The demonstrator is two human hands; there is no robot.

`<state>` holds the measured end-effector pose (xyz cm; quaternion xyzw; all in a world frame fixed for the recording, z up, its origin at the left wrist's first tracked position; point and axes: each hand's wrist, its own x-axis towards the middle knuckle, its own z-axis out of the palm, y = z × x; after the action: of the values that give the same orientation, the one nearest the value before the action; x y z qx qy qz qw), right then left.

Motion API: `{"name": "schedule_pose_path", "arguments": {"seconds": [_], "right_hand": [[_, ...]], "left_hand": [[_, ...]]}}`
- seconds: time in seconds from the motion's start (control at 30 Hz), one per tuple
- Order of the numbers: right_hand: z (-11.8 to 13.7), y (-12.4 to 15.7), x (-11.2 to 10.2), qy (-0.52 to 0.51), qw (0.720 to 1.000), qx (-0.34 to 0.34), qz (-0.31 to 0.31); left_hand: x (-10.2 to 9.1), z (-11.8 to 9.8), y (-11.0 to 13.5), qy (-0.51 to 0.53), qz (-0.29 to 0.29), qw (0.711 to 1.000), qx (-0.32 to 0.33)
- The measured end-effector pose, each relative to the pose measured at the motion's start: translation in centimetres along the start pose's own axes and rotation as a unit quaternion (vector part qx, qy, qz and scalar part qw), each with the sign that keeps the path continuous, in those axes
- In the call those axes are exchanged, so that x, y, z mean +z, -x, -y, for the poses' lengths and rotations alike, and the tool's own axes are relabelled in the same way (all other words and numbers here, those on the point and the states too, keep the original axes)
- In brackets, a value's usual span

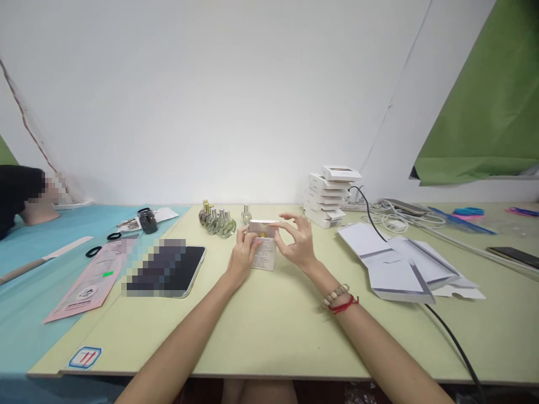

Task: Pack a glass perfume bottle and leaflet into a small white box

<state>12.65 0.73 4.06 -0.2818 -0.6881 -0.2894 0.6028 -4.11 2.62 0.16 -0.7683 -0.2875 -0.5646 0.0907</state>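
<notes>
A small printed carton (pixel 264 255) stands upright at the middle of the table, its top open and something yellowish showing inside the opening. My left hand (pixel 242 255) grips its left side, thumb across the front. At the top right edge, my right hand (pixel 298 238) pinches the carton's flap between thumb and index finger, the other fingers raised. Behind my left hand are several perfume bottles (pixel 219 221) in a cluster, with a single perfume bottle (pixel 246 215) apart from them. The carton's back is hidden.
A stack of white cartons (pixel 328 196) stands at the back right. Flattened white boxes (pixel 396 269), a black cable (pixel 452 339) and coiled white cables (pixel 387 219) lie to the right. Left are a tablet (pixel 191 269), a pink packet (pixel 90 289) and a dark jar (pixel 147 220). Another person sits far left.
</notes>
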Motion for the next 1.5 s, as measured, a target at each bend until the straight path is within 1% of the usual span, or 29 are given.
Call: {"name": "schedule_pose_path", "arguments": {"seconds": [0.17,0.23,0.37,0.47,0.53,0.7,0.87,1.1,1.33,1.5], "right_hand": [[-0.5,0.3,0.3,-0.004,1.0,0.014,0.018],[-0.4,0.3,0.4,-0.016,1.0,0.019,0.018],[-0.2,0.2,0.4,-0.038,0.999,0.011,-0.005],[-0.2,0.2,0.3,-0.029,0.999,0.003,0.018],[-0.3,0.2,0.3,-0.019,0.999,0.004,0.035],[-0.5,0.3,0.5,-0.026,0.999,0.017,0.018],[-0.6,0.3,0.4,-0.051,0.998,0.02,0.027],[-1.2,0.5,0.3,-0.107,0.992,0.062,0.009],[-1.0,0.6,0.2,-0.124,0.986,0.108,0.001],[-0.8,0.5,0.1,-0.142,0.984,0.107,0.0]], "left_hand": [[-0.3,0.2,-0.4,0.022,-0.032,0.999,0.014],[-0.4,0.4,-0.4,0.03,-0.03,0.999,0.01],[-0.3,0.6,-0.3,0.028,-0.014,0.999,-0.021],[-0.4,0.5,-0.3,0.024,-0.01,0.999,-0.028],[-0.6,0.4,-0.4,0.021,-0.012,0.999,-0.021],[-0.6,0.0,-0.6,0.029,-0.027,0.999,0.005],[-0.4,0.0,-0.6,0.029,-0.039,0.999,0.014],[-0.5,-0.2,-0.6,0.004,-0.013,1.0,-0.012],[-0.6,-0.4,-0.6,-0.029,0.018,0.999,-0.019],[-0.7,-0.3,-0.6,-0.021,0.023,0.999,-0.031]]}}
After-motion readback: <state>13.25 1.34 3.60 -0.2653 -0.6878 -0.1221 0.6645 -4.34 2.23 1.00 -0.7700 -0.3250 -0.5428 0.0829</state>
